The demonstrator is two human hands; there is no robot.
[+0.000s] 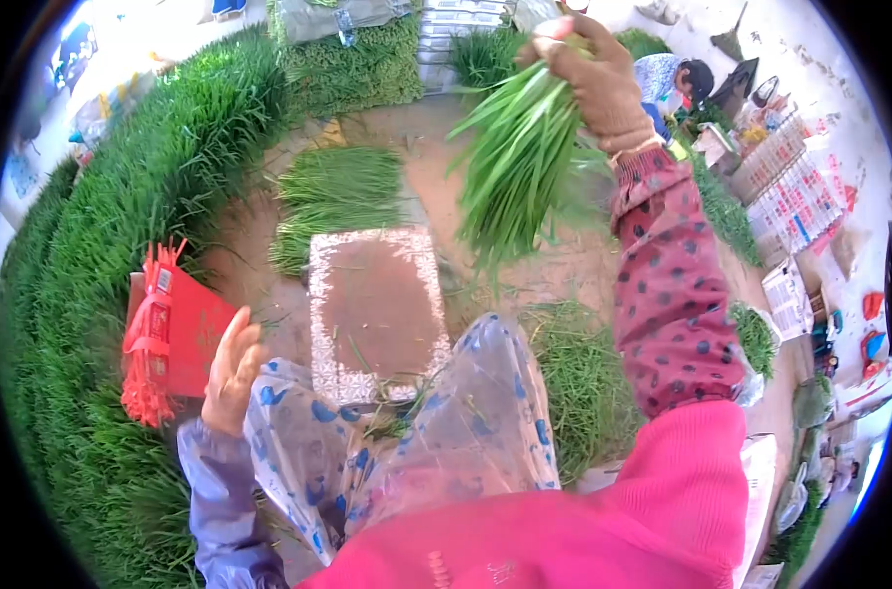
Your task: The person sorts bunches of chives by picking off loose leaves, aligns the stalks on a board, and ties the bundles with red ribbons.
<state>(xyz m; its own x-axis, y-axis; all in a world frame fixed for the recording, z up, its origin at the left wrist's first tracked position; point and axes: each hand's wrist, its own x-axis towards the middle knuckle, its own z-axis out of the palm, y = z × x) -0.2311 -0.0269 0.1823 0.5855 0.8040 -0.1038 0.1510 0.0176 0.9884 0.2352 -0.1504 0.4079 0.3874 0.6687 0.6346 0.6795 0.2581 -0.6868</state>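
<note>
My right hand [603,83], in a brown glove, is raised at the upper right and closed around a bunch of green stalks [524,162], whose leafy ends hang down. My left hand [235,368] is bare, held over the left side with its fingers apart and nothing in it. Beside it lies a stack of red packaging with red ties [176,334]. In front of my knees sits a board with a white patterned border [382,309]. Just beyond the board, a flat pile of cut green stalks [338,196] lies on the floor.
A long bank of green stalks [122,245] curves along the left. More stacked greens [352,69] stand at the back. Loose greens [583,383] lie right of my knees. Another person [662,79] bends at the upper right, near white crates with red marks [799,196].
</note>
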